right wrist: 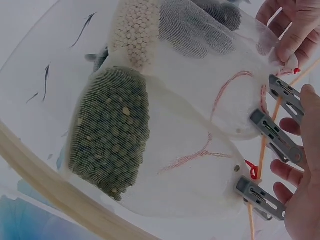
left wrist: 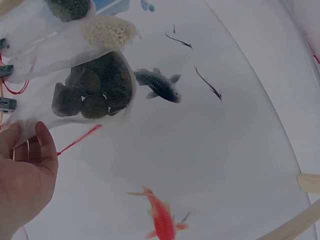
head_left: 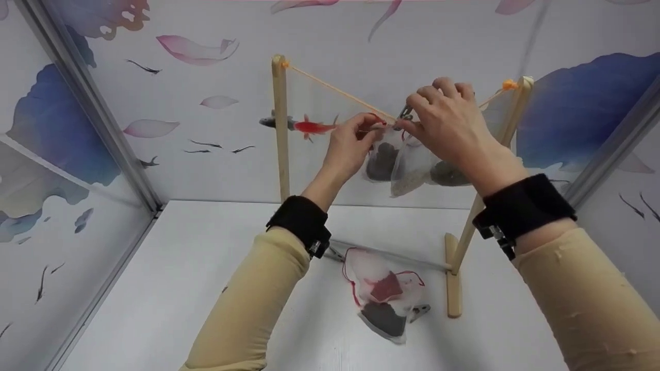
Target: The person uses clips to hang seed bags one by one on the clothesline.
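My left hand [head_left: 350,144] pinches the top edge of a white mesh bag of dark, stone-like pieces [left wrist: 95,87], close to the orange cord [head_left: 335,91]. My right hand [head_left: 454,121] is at the cord, its fingers on a grey clothespin [right wrist: 285,95] at that bag's top corner. Two more clothespins, a middle one [right wrist: 275,132] and a lower one [right wrist: 260,197], sit on the cord beside my right fingers. From them hang a mesh bag of whitish beads or beans [right wrist: 135,37] and one of green beans [right wrist: 110,132]. Red drawstrings trail from the bags.
Wooden posts, left [head_left: 281,129] and right [head_left: 515,113], hold the cord; a crossbar [head_left: 397,257] joins the stand low down. On the white table [head_left: 206,309] lies another mesh bag [head_left: 384,319] with dark and red contents, with a clothespin [head_left: 420,312] beside it. Printed panels surround the table.
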`<state>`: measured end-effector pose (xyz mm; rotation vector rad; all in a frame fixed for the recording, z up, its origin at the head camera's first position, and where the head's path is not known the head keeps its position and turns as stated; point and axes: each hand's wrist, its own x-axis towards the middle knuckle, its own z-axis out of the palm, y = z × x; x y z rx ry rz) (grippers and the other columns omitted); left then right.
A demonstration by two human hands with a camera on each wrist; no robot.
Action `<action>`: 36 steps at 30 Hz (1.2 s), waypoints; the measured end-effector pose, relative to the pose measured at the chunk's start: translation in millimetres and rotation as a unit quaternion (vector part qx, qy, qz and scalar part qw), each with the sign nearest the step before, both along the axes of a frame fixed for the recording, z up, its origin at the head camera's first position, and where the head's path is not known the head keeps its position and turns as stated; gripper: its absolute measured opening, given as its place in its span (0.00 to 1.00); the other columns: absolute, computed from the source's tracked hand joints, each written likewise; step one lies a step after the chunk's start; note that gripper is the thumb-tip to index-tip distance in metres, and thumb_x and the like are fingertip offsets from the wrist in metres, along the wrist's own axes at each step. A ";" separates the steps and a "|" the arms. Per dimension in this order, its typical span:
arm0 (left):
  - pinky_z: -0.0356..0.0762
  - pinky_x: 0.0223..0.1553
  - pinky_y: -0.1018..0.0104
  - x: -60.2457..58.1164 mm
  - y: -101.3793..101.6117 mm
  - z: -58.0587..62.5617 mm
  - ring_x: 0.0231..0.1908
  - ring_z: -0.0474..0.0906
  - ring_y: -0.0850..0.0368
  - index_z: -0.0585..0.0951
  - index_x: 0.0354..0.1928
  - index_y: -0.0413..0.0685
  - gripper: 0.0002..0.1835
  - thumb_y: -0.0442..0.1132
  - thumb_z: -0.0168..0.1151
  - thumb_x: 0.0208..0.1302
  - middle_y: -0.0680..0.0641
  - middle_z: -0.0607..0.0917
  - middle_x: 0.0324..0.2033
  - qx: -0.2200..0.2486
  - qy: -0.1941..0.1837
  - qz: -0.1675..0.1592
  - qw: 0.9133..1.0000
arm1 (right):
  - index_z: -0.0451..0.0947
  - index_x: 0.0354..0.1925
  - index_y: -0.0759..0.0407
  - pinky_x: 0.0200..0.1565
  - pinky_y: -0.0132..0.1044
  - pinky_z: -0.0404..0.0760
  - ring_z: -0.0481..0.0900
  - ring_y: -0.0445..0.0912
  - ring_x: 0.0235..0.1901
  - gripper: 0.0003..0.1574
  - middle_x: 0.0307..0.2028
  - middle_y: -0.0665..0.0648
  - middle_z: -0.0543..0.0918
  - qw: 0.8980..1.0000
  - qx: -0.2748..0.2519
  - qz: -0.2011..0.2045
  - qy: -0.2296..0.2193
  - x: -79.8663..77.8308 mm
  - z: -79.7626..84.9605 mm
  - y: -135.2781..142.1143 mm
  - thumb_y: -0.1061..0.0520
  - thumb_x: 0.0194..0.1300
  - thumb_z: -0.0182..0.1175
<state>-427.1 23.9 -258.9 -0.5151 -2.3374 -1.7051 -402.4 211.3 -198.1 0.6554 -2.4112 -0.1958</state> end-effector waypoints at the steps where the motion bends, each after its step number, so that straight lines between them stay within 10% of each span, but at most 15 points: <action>1: 0.81 0.48 0.72 0.5 -0.8 -0.5 0.47 0.81 0.59 0.80 0.55 0.49 0.13 0.39 0.60 0.71 0.48 0.86 0.50 -0.009 0.004 0.000 1.000 | 0.72 0.52 0.63 0.59 0.62 0.68 0.69 0.63 0.62 0.25 0.55 0.66 0.79 1.000 -0.004 0.004 0.010 -0.9 -2.2 0.4 0.42 0.73 0.57; 12: 0.80 0.56 0.72 0.1 -8.9 -9.4 0.57 0.81 0.57 0.78 0.61 0.48 0.17 0.36 0.58 0.73 0.47 0.82 0.57 -0.032 0.024 0.002 0.999 | 0.67 0.66 0.61 0.60 0.63 0.62 0.63 0.64 0.67 0.29 0.65 0.67 0.72 0.997 -0.047 0.022 0.062 -8.9 -20.0 5.1 0.48 0.74 0.56; 25: 0.81 0.51 0.65 10.0 -29.6 -32.0 0.52 0.81 0.55 0.79 0.56 0.45 0.13 0.37 0.59 0.72 0.46 0.83 0.53 -0.072 0.113 0.031 0.990 | 0.76 0.52 0.61 0.51 0.57 0.60 0.72 0.61 0.55 0.15 0.51 0.62 0.80 0.970 -0.157 0.138 0.122 11.1 -68.5 -3.6 0.60 0.68 0.59; 31: 0.83 0.48 0.61 35.3 -46.1 -70.9 0.49 0.82 0.55 0.80 0.53 0.45 0.11 0.37 0.58 0.73 0.45 0.84 0.50 -0.148 0.114 -0.026 0.982 | 0.80 0.42 0.58 0.44 0.52 0.69 0.80 0.55 0.40 0.06 0.36 0.57 0.85 0.979 -0.152 0.135 -0.031 32.4 -122.3 -2.1 0.59 0.67 0.63; 36: 0.82 0.47 0.66 65.0 -55.6 -113.6 0.47 0.83 0.56 0.81 0.51 0.47 0.10 0.39 0.58 0.73 0.46 0.86 0.48 -0.223 0.063 -0.108 0.967 | 0.81 0.41 0.60 0.32 0.38 0.80 0.81 0.44 0.30 0.04 0.30 0.54 0.85 0.944 -0.171 0.116 -0.257 46.7 -176.4 16.8 0.61 0.67 0.64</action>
